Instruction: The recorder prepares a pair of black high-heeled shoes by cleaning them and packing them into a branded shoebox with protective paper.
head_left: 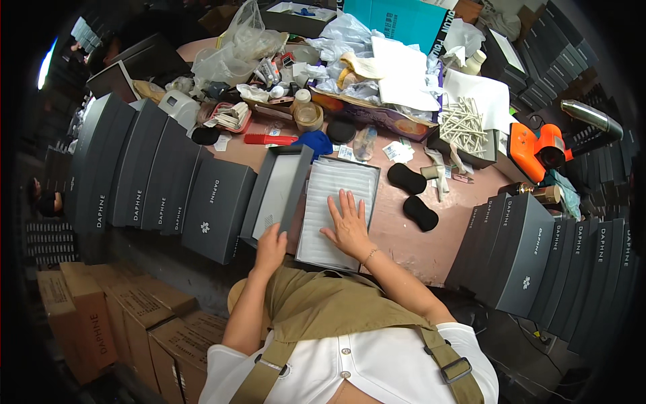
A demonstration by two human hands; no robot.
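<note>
On the table right in front of me lies an open dark grey shoe box [301,250], its top covered by white wrapping sheet [330,195] with faint stripes. My right hand [350,227] rests flat on that sheet, fingers spread. Along the box's left side is a grey box lid [261,202], inner face up and tilted. At the lid's near end my left hand [270,249] is closed, with the fingers curled at its edge. What lies under the white sheet is hidden.
Closed grey shoe boxes [219,209] stand in a row at left, more boxes [521,252] at right. Two black waisted pads [406,178] lie right of the open box. An orange heat tool [538,151], a tray of white sticks [464,128] and cluttered packaging fill the back.
</note>
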